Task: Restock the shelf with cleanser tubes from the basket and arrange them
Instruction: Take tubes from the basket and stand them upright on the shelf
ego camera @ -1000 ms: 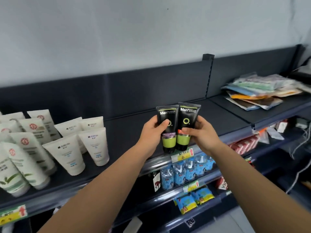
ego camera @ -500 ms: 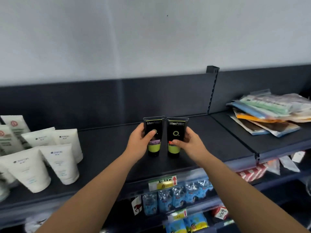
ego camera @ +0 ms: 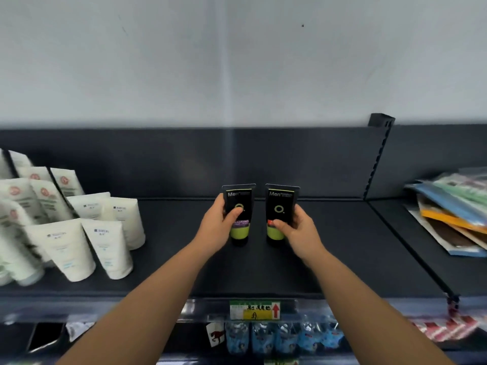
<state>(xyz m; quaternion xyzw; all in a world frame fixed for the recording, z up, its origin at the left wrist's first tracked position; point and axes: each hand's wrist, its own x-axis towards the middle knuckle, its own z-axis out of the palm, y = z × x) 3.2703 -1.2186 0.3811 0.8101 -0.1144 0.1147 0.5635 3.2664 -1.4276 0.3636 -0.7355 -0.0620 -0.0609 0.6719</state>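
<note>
Each hand's fingers wrap one upright black tube.

Left hand and right hand each grip an upright black-and-green Men cleanser tube, left tube and right tube apart, caps on dark shelf, white tubes at left.

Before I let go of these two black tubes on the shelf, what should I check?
1. The left hand grips the left black tube: ok.
2. The right hand grips the right black tube: ok.
3. Both tubes upright, caps down: ok.
4. Caps fully seated on the shelf: cannot tell.
5. Labels facing front: ok.
6. Well apart from the white tubes: ok.
</note>
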